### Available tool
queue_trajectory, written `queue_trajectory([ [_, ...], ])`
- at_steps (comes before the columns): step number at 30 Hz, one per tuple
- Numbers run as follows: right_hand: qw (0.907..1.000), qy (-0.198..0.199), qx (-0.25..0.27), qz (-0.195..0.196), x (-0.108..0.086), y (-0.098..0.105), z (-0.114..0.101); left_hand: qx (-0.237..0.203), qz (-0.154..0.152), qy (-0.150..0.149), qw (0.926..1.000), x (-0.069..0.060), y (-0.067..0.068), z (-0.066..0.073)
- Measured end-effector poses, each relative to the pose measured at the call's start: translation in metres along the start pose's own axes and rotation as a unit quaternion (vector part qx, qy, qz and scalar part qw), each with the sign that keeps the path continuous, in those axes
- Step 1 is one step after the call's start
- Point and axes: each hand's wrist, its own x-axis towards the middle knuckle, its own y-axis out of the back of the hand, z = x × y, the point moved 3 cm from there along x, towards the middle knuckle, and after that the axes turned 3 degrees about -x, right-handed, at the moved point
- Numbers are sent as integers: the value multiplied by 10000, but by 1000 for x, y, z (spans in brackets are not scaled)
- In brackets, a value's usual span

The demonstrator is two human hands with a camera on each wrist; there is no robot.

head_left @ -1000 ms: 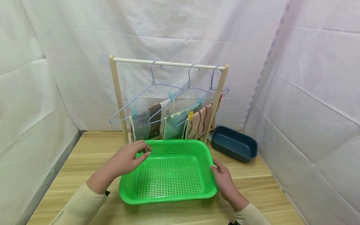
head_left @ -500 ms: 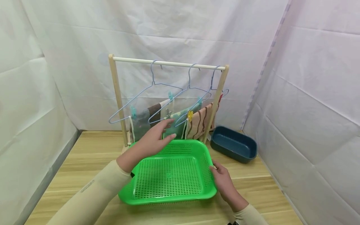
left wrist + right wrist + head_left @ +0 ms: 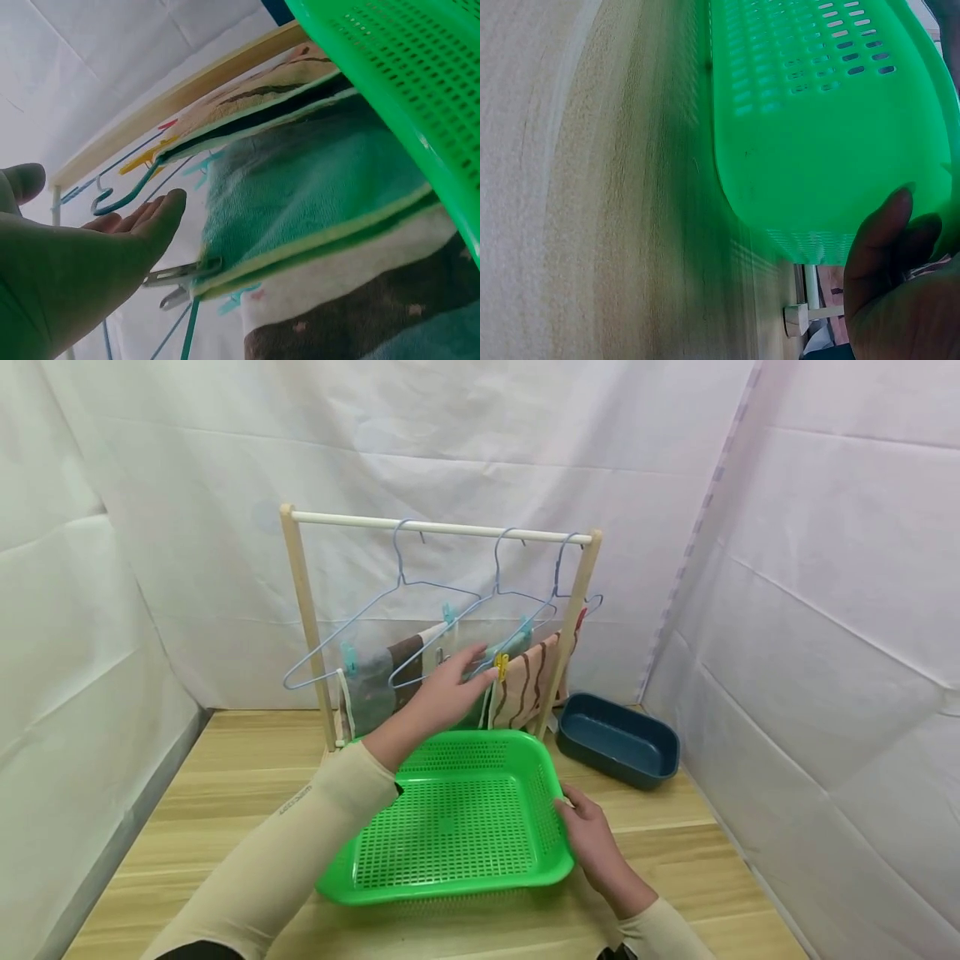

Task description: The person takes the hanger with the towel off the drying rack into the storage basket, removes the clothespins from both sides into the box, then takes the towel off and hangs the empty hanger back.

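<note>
My left hand (image 3: 447,692) reaches over the green basket (image 3: 450,889), fingers extended, at the middle hanger's towel. In the head view its thumb tip overlaps the yellow clip (image 3: 502,667) on the peach striped towel (image 3: 528,689). In the left wrist view the hand (image 3: 97,270) lies beside the teal towel (image 3: 307,180) and a metal clip (image 3: 184,274); nothing shows in its fingers. My right hand (image 3: 596,843) grips the basket's right rim, thumb on top. In the right wrist view its fingers (image 3: 881,232) lie against the basket's outer wall.
A wooden rack (image 3: 303,593) with a white rail (image 3: 450,528) stands behind the basket. Several blue wire hangers (image 3: 341,631) hang there, a grey and brown towel (image 3: 371,689) at the left. A dark blue bin (image 3: 618,739) sits right of the rack. White cloth walls surround the table.
My left hand has moved from the basket's left rim up and right to the hanging towels. The right hand has stayed on the basket's right rim.
</note>
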Motion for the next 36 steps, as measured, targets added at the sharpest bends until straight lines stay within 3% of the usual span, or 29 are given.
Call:
queue_trajectory([
  [7,10000,6,3,16,-1,-1,-1,-59,-93,211,9997,14,-7,-2],
  [14,10000,-18,63,9,-2,-2,-3,-399,-131,125,9990,23,-16,-7],
  [20,9999,7,112,-8,-2,-2,-1,-572,64,165,9982,29,-23,-9],
  [29,9999,-4,132,-42,-4,-2,-1,-633,240,142,9976,26,-23,-6],
  [36,9999,6,120,-40,-3,-1,-1,-416,601,-33,9973,24,-17,-2],
])
